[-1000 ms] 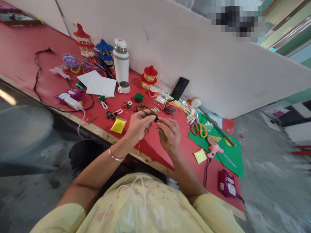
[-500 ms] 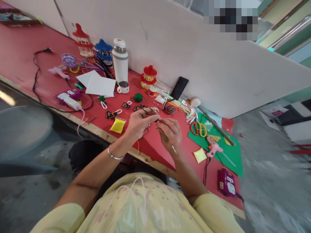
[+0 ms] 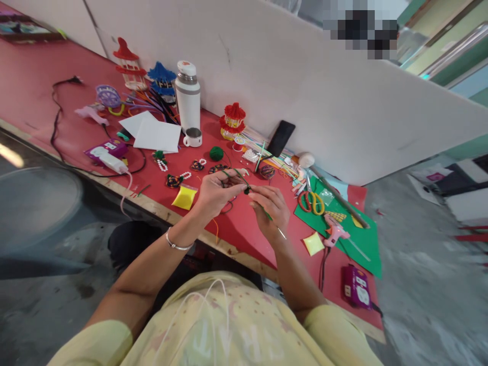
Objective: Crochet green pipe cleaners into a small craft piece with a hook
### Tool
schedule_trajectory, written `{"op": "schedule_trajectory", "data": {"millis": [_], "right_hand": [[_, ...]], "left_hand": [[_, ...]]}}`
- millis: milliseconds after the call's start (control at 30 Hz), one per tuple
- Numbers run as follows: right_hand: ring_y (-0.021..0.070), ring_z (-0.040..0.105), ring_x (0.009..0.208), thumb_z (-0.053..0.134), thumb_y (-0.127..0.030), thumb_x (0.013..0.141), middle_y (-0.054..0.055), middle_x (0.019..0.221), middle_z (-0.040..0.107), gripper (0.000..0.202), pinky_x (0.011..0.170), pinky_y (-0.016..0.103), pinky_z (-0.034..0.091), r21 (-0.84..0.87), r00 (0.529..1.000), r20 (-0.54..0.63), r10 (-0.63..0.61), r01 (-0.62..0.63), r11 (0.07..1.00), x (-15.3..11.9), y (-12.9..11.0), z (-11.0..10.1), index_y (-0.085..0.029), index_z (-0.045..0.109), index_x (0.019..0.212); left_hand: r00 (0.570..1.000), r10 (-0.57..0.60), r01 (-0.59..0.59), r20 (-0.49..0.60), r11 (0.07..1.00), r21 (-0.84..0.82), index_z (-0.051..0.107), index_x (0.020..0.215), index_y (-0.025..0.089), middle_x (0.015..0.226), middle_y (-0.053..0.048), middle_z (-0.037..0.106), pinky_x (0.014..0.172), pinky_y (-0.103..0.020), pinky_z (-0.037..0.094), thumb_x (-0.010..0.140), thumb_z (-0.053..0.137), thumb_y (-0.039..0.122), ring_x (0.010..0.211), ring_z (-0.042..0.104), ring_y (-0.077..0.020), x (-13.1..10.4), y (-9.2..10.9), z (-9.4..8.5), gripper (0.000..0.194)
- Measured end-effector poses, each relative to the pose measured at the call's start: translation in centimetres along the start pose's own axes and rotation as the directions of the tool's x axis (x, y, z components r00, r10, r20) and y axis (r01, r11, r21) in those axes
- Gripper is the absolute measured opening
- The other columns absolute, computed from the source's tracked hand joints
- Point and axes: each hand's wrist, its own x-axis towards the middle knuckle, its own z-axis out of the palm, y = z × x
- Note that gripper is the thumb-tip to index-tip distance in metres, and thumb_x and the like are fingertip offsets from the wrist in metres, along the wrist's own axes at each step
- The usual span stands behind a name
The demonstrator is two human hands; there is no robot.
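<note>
Green yarn (image 3: 225, 173) runs over the fingers of my left hand (image 3: 219, 190), whose thumb and fingertip pinch a small dark green piece of yarn work (image 3: 247, 190). Close beside it, my right hand (image 3: 270, 206) is closed round a thin crochet hook (image 3: 281, 233) with a green grip; its silvery end sticks out toward the wrist. The hook's tip is hidden at the yarn work. A green yarn ball (image 3: 216, 153) lies on the red table (image 3: 244, 231) behind my left hand.
A white flask (image 3: 188, 101) and metal cup (image 3: 192, 137) stand at the back. Scissors (image 3: 311, 202) and a pink glue gun (image 3: 335, 231) lie right, near a purple box (image 3: 356, 287). A yellow packet (image 3: 185, 197) lies beside my left wrist.
My hands have moved slightly apart, and the dark green piece shows more between them. My right hand has turned a little, with the hook's silvery end shifting right.
</note>
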Motion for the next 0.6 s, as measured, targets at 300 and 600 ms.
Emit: {"op": "schedule_trajectory", "data": {"millis": [300, 600], "right_hand": [[0.0235, 0.075, 0.106, 0.075, -0.010, 0.093, 0.009, 0.119, 0.083, 0.042, 0.087, 0.043, 0.063, -0.082, 0.962, -0.261, -0.085, 0.065, 0.994, -0.6, -0.7, 1.9, -0.031, 0.073, 0.129], [0.0236, 0.077, 0.106, 0.077, -0.028, 0.095, 0.002, 0.118, 0.086, 0.033, 0.087, 0.045, 0.066, 0.130, 0.990, 0.031, -0.135, 0.130, 0.983, 0.8, 2.7, -1.3, -0.038, 0.076, 0.126]], "left_hand": [[0.994, -0.099, 0.090, -0.039, 0.979, -0.183, 0.081, 0.115, 0.018, 0.070, 0.002, 0.072, 0.049, -0.015, 0.040, 0.062, 0.098, 0.022, 0.051, 0.055, -0.0041, -1.2, 0.5, 1.2, 0.056], [0.966, -0.251, 0.257, 0.055, 0.951, -0.174, 0.082, 0.104, 0.013, 0.063, 0.003, 0.066, 0.039, -0.017, 0.022, 0.053, 0.101, 0.018, 0.041, 0.038, -0.0005, -1.3, 2.4, -0.1, 0.055]]}}
